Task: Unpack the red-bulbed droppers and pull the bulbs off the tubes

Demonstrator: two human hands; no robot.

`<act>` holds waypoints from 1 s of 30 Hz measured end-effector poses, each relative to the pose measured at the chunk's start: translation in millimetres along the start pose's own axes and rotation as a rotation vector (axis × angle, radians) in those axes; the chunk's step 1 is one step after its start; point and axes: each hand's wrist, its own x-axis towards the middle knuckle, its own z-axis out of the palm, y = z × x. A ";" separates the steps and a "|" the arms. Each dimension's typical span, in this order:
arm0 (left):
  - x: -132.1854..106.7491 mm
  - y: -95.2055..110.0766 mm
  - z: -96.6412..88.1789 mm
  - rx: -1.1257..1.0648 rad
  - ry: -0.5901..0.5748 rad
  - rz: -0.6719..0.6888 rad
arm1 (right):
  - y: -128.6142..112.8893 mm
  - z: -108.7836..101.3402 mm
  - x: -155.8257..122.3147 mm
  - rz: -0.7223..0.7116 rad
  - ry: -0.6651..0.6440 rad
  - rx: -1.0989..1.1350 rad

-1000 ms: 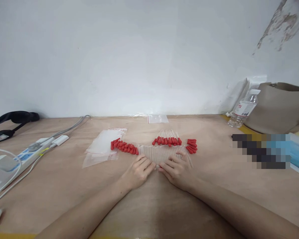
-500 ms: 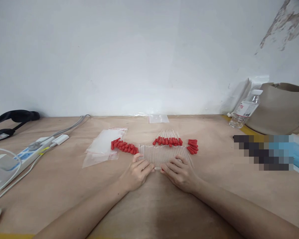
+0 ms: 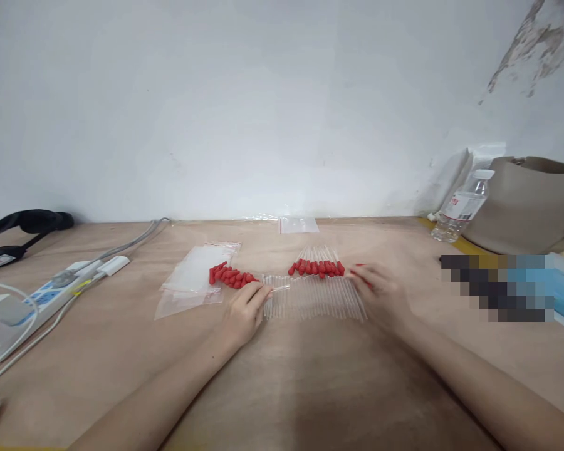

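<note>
A row of several clear glass tubes (image 3: 314, 298) lies side by side on the wooden table (image 3: 291, 388). My left hand (image 3: 243, 311) is at the row's left end, its fingers pinched on one clear tube (image 3: 278, 289) lifted slightly off the row. A pile of red rubber caps (image 3: 230, 275) lies just beyond that hand. My right hand (image 3: 380, 294) rests at the row's right end, fingers stretched loosely over a second small pile of red caps (image 3: 360, 267), mostly hiding it. Behind the row lie several tubes with red caps fitted (image 3: 317, 265).
Clear zip bags (image 3: 192, 280) lie left of the caps, a smaller bag (image 3: 298, 224) by the wall. A power strip with cables (image 3: 61, 283) and a black strap (image 3: 23, 225) are far left. A water bottle (image 3: 463, 203), beige bag (image 3: 531, 200) and blue item (image 3: 561, 288) stand right.
Both hands left the near edge of the tube row and moved apart. The left now pinches one tube at the left end; the right went out to the right-hand red caps.
</note>
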 end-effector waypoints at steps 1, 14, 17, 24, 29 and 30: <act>1.4 -1.5 2.0 0.003 -0.005 -0.012 | 11.9 -0.5 4.8 0.114 -0.017 0.048; 5.3 -2.3 18.0 0.007 -0.063 0.066 | 85.1 -9.2 19.2 0.805 -0.316 0.399; 4.6 2.2 15.5 -0.085 -0.155 0.059 | 87.2 -8.5 16.3 0.683 -0.417 0.393; 7.6 9.7 1.6 -0.173 -0.254 0.005 | 96.1 -4.9 8.3 0.634 -0.424 0.162; 6.8 5.9 -3.7 -0.171 -0.379 0.040 | 100.7 -4.0 7.7 0.642 -0.333 0.158; 6.0 4.7 -3.5 -0.178 -0.404 0.045 | 101.4 -4.5 8.3 0.652 -0.311 0.158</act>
